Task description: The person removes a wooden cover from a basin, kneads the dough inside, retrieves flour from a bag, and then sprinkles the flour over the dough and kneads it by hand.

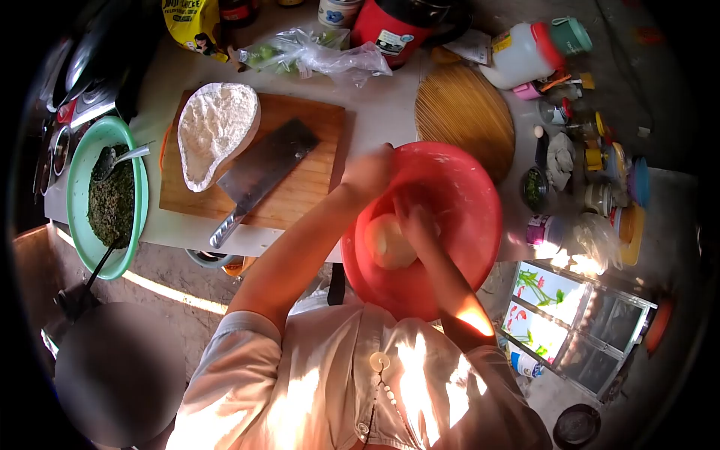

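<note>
A red plastic basin [472, 202] stands at the table's front edge, close to my body. Inside it lies a pale, rounded lump of dough [386, 244]. My left hand [367, 174] is closed at the basin's upper left rim and appears to grip it. Down in the basin, my right hand [418, 225] is against the right side of the dough. Motion smears its fingers, so their grip is unclear. Left of the basin, a cleaver [266, 169] lies flat on a wooden cutting board [315, 191], beside an open bag of white flour [217, 131].
A green basin [79, 187] of chopped dark greens, with a spoon [120, 157], stands at left. Behind the red basin lies a round ridged wooden board [465, 120]. Jars and a red-lidded container [521, 56] crowd the right. A plastic bag [322, 56] lies at the back.
</note>
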The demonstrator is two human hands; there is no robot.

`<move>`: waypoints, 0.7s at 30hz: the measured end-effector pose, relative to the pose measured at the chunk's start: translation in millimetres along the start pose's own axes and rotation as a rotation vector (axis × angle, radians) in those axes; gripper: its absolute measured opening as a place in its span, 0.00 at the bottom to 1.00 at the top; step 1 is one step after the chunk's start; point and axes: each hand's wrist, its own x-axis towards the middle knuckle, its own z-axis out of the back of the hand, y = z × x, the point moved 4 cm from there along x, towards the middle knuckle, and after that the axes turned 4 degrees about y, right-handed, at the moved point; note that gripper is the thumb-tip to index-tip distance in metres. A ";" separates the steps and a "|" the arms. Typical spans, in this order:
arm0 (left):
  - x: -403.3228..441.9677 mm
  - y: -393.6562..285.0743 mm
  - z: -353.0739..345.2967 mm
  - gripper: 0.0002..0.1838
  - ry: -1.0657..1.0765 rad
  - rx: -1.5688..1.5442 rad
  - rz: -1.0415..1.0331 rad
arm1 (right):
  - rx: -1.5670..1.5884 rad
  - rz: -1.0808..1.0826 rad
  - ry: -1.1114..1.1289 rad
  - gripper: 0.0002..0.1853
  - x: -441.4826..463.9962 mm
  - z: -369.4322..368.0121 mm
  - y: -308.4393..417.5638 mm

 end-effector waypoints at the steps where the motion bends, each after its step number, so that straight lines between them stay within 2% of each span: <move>1: 1.4 0.9 -2.6 0.19 0.003 -0.005 -0.006 | 0.064 0.062 0.015 0.20 -12.0 -1.9 -10.4; 2: 3.2 4.1 -6.8 0.19 0.010 0.013 0.012 | 0.130 0.123 0.032 0.19 -25.5 -4.6 -20.1; 4: 4.5 6.9 -9.3 0.20 0.021 0.033 0.024 | 0.053 0.009 0.193 0.14 -66.3 7.1 -8.8; 5: 3.8 6.7 -9.5 0.19 0.029 0.005 0.013 | 0.054 0.001 0.193 0.14 -80.6 2.7 -13.1; 7: 4.6 5.3 -8.9 0.19 0.038 -0.026 0.004 | 0.072 0.288 -0.274 0.14 -103.5 4.9 -19.8; 8: 4.0 3.7 -8.1 0.19 0.031 0.009 -0.001 | 0.119 0.273 -0.175 0.17 -109.4 -8.3 -29.9; 12: 7.0 1.0 -9.6 0.17 0.033 -0.024 0.006 | -0.048 0.402 -0.159 0.16 -99.1 -40.1 -21.7; 15: 11.5 -4.4 -7.9 0.17 0.050 0.003 -0.031 | 0.021 0.273 -0.201 0.12 -63.5 -41.1 -1.4; 17: 12.0 -8.7 -2.9 0.17 0.073 -0.005 -0.019 | 0.114 0.164 -0.133 0.07 -33.9 -46.2 -0.8; 21: 14.2 -6.7 -5.8 0.18 0.083 -0.002 -0.002 | 0.242 0.024 0.030 0.08 16.7 -38.2 2.0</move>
